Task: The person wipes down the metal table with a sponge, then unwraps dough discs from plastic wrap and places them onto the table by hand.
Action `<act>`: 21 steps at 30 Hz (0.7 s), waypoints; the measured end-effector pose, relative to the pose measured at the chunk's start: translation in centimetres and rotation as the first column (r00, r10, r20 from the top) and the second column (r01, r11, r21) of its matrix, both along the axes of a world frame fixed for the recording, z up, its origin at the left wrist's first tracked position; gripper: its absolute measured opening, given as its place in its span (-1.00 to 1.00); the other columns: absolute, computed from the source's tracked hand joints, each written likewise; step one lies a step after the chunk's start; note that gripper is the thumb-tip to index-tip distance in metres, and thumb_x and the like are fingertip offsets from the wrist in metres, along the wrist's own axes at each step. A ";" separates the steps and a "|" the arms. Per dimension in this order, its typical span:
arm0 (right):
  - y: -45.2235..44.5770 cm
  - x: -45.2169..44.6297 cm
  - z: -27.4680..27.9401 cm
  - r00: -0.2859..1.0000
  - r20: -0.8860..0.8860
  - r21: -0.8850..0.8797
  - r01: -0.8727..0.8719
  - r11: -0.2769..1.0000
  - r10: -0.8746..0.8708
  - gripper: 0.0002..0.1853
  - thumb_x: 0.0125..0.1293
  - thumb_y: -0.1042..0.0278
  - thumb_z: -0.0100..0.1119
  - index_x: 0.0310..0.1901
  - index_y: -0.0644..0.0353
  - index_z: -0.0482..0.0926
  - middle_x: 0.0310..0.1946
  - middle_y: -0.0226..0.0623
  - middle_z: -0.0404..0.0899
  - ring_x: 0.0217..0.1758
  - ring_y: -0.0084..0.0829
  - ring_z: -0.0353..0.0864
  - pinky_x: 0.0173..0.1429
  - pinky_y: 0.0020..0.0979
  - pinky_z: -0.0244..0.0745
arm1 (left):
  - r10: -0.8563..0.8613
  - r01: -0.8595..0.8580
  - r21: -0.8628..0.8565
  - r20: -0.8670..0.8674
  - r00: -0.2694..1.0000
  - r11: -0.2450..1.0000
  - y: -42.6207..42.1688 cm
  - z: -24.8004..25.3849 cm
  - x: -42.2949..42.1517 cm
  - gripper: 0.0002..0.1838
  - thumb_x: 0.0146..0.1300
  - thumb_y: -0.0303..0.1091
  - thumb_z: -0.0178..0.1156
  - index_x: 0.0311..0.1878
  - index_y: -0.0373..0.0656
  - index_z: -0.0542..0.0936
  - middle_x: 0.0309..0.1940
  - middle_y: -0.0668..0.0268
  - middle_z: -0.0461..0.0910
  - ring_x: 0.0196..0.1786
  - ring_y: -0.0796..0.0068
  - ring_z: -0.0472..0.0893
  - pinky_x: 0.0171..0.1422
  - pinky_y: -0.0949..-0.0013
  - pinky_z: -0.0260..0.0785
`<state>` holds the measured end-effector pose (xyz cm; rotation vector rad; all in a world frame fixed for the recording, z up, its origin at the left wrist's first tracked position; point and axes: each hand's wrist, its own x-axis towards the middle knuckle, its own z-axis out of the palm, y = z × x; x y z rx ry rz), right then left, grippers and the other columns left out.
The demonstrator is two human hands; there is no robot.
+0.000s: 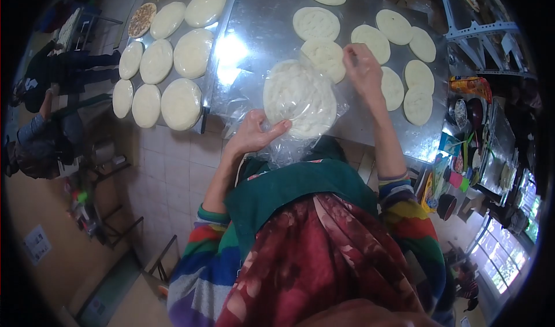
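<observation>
A round, pale pizza base [298,93] lies inside a clear plastic bag [289,148] at the near edge of the metal table. My left hand [257,133] grips the bag at its lower left, thumb pressed over the plastic. The bag's crumpled end hangs toward my green apron. My right hand [363,69] is raised to the right, fingers curled together in a pinch; whatever they may hold is too small to make out. It is between an unwrapped base [324,60] and another base [371,42].
More bare bases, such as one at the right [418,106], lie on the metal table [248,67]. Wrapped bases [181,104] stand in rows on the left table, with browned rounds [142,20] behind. A cluttered shelf [483,32] borders the right side. People work at far left.
</observation>
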<state>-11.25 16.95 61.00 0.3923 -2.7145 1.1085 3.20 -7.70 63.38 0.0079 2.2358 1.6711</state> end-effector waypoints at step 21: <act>-0.2 -0.1 -3.1 0.991 -0.126 0.047 -0.049 0.998 0.054 -0.88 0.36 0.35 -0.03 -0.16 0.17 0.42 -0.39 -0.15 0.55 -0.29 -0.07 0.57 -0.24 -0.15 0.45 | -0.005 0.006 -0.091 0.005 1.000 0.996 0.3 -0.6 -0.1 -0.55 0.14 -0.06 0.28 -0.16 -0.33 0.63 -0.45 0.08 0.63 -0.39 0.40 0.58 -0.24 0.31 0.38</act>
